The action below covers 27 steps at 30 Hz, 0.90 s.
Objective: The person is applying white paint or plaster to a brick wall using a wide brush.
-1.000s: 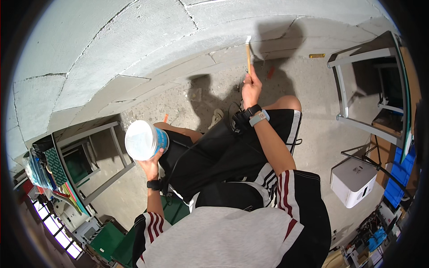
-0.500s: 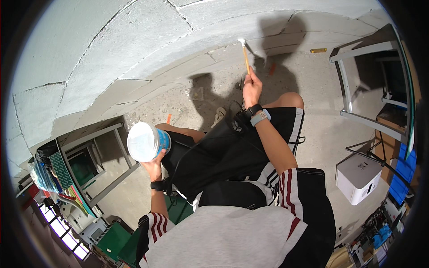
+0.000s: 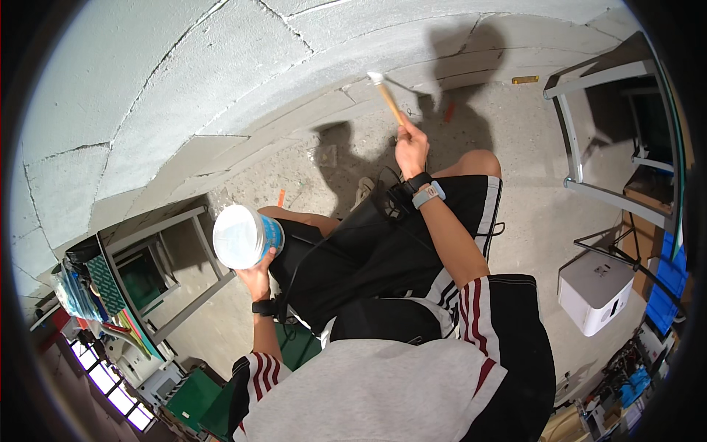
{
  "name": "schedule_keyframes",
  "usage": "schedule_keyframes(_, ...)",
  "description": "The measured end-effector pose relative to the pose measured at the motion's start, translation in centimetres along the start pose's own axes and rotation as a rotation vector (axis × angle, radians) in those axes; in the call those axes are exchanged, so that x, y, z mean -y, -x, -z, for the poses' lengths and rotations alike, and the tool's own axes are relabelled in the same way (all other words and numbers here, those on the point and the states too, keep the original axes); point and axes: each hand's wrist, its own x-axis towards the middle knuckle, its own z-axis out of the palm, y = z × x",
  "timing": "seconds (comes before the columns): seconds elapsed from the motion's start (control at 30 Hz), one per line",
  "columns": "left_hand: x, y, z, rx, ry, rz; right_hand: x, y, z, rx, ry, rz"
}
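My right hand (image 3: pixel 411 149) is closed around the wooden handle of a paintbrush (image 3: pixel 388 99). White paint covers the brush's tip, which is close to the grey-white block wall (image 3: pixel 294 74); whether it touches the wall I cannot tell. Out to the left, my left hand (image 3: pixel 256 276) grips a white paint bucket (image 3: pixel 239 237) with a blue label. The bucket tilts, and its white top faces up and left. My left hand's fingers are partly hidden behind it.
Metal-framed tables stand at the left (image 3: pixel 173 269) and right (image 3: pixel 571 136). A white box-shaped device (image 3: pixel 596 287) sits on the floor at right. By the wall's foot lies a yellow spirit level (image 3: pixel 525 79). Orange strips (image 3: pixel 281 197) mark the concrete floor (image 3: pixel 523 214).
My right hand has swung the brush tip to the left along the wall, and the handle leans more. My left hand and the bucket have barely shifted.
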Motion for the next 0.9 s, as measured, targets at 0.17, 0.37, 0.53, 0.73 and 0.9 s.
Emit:
schedule_keyframes(0.17,-0.1,-0.2,-0.3,-0.027,-0.058,0.001,-1.9,-3.5,0.8,-0.285,-0.128,0.120)
schedule_keyframes(0.37,-0.4,-0.1,-0.1,-0.009,-0.031,-0.002,0.6,-2.0,-0.4,-0.073,-0.049,0.045)
schedule_keyframes(0.53,-0.8,0.0,-0.3,0.012,-0.005,0.002,0.1,-1.1,0.5,0.007,0.057,0.230)
schedule_keyframes(0.73,-0.6,-0.1,-0.1,0.002,-0.069,0.012,-0.1,-2.0,2.2,-0.179,0.199,0.362)
schedule_keyframes(0.9,-0.4,-0.1,-0.2,0.003,-0.100,-0.012,-0.6,-3.1,1.7,-0.224,0.325,0.272)
